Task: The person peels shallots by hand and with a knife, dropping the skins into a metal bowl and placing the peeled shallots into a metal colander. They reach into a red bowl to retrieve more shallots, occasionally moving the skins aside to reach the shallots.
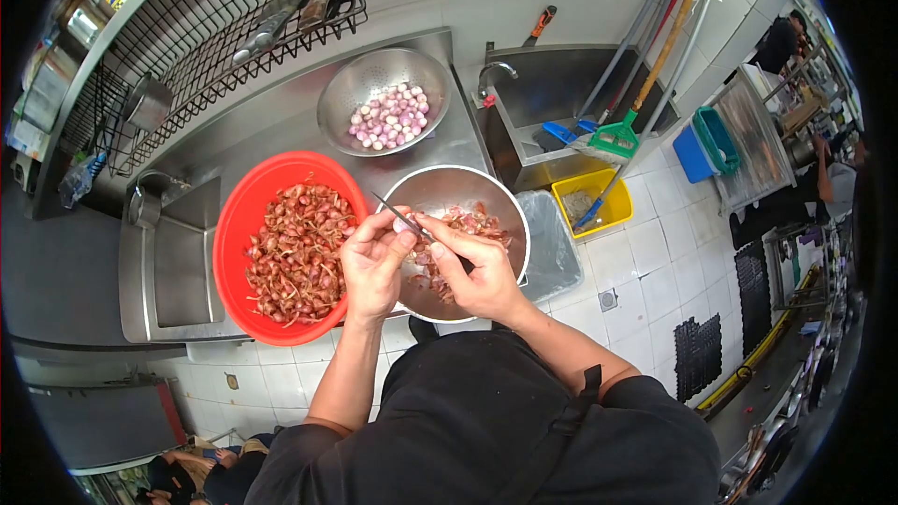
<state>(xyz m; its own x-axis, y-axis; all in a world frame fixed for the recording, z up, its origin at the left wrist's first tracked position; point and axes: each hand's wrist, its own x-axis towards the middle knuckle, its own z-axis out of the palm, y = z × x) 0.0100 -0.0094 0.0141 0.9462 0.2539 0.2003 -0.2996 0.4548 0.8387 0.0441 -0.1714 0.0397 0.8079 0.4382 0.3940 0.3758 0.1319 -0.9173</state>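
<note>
My left hand (372, 262) holds a small pale shallot (402, 223) between its fingers. In my right hand (474, 266) is a small dark knife (391, 207), its blade up against the shallot. Both hands are over a steel bowl (517, 224) with reddish shallot skins (474, 222) lying in it. To the left, a red basin (231, 243) is heaped with unpeeled shallots (297, 252). Behind stands a steel colander (346, 84) holding peeled shallots (391, 117).
A sink (187, 271) lies at the left and a deeper sink (580, 84) at the back right. A wire rack (215, 19) hangs above the counter. Brooms (613, 140) lean near a yellow bin (613, 206). Other people (837, 178) are at the far right and lower left.
</note>
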